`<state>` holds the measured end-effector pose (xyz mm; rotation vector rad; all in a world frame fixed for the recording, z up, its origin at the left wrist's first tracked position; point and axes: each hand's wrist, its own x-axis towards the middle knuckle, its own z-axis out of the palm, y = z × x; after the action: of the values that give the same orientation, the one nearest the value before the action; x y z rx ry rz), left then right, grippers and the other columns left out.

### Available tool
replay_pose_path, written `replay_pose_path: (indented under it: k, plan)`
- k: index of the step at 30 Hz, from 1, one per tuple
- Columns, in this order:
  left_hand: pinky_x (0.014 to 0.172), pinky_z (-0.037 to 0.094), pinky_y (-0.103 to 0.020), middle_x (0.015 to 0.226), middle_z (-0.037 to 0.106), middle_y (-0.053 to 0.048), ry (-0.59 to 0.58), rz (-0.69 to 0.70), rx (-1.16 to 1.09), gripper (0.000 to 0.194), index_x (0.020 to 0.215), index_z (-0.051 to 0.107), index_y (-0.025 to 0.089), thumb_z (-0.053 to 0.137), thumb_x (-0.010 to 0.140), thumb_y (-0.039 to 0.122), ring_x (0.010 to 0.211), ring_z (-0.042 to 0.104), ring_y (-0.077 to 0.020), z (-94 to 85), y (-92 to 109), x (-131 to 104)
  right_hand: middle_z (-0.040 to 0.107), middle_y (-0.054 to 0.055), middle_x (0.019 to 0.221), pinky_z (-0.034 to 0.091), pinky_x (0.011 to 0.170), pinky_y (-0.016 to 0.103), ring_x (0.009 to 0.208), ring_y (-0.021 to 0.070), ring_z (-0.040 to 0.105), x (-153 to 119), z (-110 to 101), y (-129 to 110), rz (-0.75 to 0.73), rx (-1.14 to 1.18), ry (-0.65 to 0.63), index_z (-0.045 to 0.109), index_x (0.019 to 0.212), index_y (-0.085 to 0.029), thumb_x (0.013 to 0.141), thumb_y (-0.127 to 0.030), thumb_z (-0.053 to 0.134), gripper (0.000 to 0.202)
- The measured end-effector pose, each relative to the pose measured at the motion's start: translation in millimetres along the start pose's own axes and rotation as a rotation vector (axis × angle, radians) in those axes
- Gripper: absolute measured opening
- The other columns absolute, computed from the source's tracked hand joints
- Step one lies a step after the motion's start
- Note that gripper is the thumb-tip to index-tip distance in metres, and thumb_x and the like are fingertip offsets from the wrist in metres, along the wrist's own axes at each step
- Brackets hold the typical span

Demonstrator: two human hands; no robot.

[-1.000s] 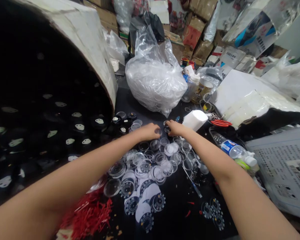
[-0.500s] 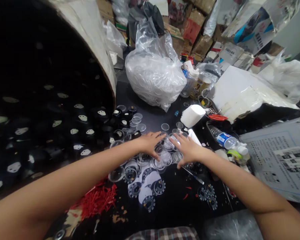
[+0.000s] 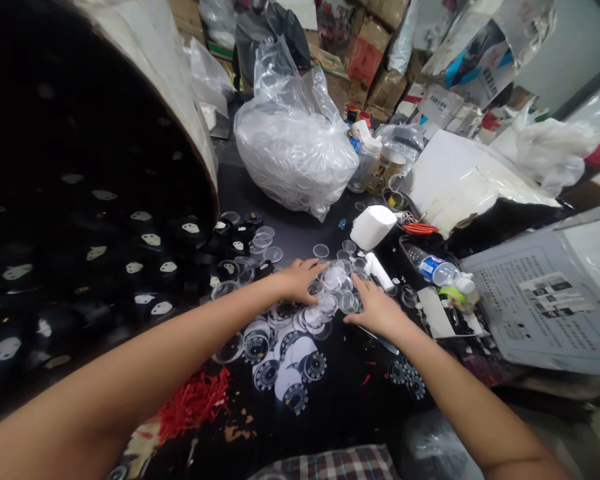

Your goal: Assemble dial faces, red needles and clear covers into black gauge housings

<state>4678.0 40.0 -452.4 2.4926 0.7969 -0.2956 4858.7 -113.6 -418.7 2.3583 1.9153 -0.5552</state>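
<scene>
Clear round discs lie heaped on the black table between my two hands. My left hand rests at the heap's left side, fingers spread. On the right side my right hand has its thumb and fingers apart, touching the edge of the heap. Neither hand grips anything that I can see. Just below the heap are white round pieces with black patterned rings. A few similar black rings lie near my right forearm.
A big clear bag of rings stands behind the heap. Black parts spill from a large container at left. Red scraps lie below my left forearm. A white roll, a bottle and a carton are at right.
My right hand has moved in toward the discs and lower on the heap's right side. The discs between my hands are bunched closer. The whole view has shifted slightly.
</scene>
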Motion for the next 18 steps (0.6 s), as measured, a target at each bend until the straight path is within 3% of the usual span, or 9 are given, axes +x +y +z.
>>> replay_pose_path:
  k: [3, 7, 11, 15, 18]
  plan:
    - [0.109, 0.032, -0.057, 0.165, 0.013, -0.009, -0.004, 0.018, -0.039, 0.111, 0.156, 0.017, 0.033, 0.075, 0.062, 0.046, 0.142, 0.023, -0.0476, 2.5, 4, 5, 0.040, 0.021, 0.147, 0.047, 0.093, 0.049, 0.120, 0.0432, 0.054, 6, 9, -8, 0.062, 0.032, -0.001, 0.020, 0.156, -0.025, 0.071, -0.038, 0.078, 0.103]
    - [0.113, 0.030, -0.054, 0.163, 0.021, -0.007, 0.034, 0.037, -0.138, 0.102, 0.153, 0.026, 0.034, 0.073, 0.063, 0.042, 0.143, 0.024, -0.0448, 1.4, 5, 11, 0.038, 0.019, 0.146, 0.048, 0.092, 0.045, 0.109, 0.0369, 0.063, 21, 13, -16, 0.044, 0.139, 0.002, 0.023, 0.155, -0.026, 0.076, -0.024, 0.068, 0.090]
    - [0.117, 0.025, -0.048, 0.156, 0.035, -0.011, 0.090, 0.048, -0.322, 0.083, 0.148, 0.040, 0.025, 0.072, 0.071, 0.032, 0.142, 0.032, -0.0361, -2.4, -5, 14, 0.041, 0.019, 0.144, 0.045, 0.101, 0.041, 0.119, 0.0318, 0.057, 36, 12, -16, 0.005, 0.322, 0.022, 0.025, 0.154, -0.019, 0.073, -0.018, 0.067, 0.091]
    - [0.105, 0.043, -0.051, 0.149, 0.044, -0.014, 0.139, 0.033, -0.593, 0.056, 0.139, 0.049, 0.019, 0.065, 0.086, 0.030, 0.131, 0.048, -0.0305, 1.7, -15, 19, 0.042, 0.018, 0.143, 0.043, 0.106, 0.039, 0.129, 0.0293, 0.049, 59, 14, -14, 0.006, 0.549, 0.053, 0.030, 0.150, -0.017, 0.066, -0.016, 0.072, 0.094]
    - [0.090, 0.054, -0.046, 0.144, 0.049, -0.013, 0.186, -0.005, -0.801, 0.047, 0.136, 0.052, 0.020, 0.060, 0.091, 0.033, 0.117, 0.058, -0.0271, 9.5, -15, 22, 0.042, 0.019, 0.143, 0.057, 0.085, 0.042, 0.110, 0.0282, 0.061, 75, 18, -17, 0.025, 0.740, 0.066, 0.032, 0.148, -0.019, 0.061, -0.014, 0.073, 0.096]
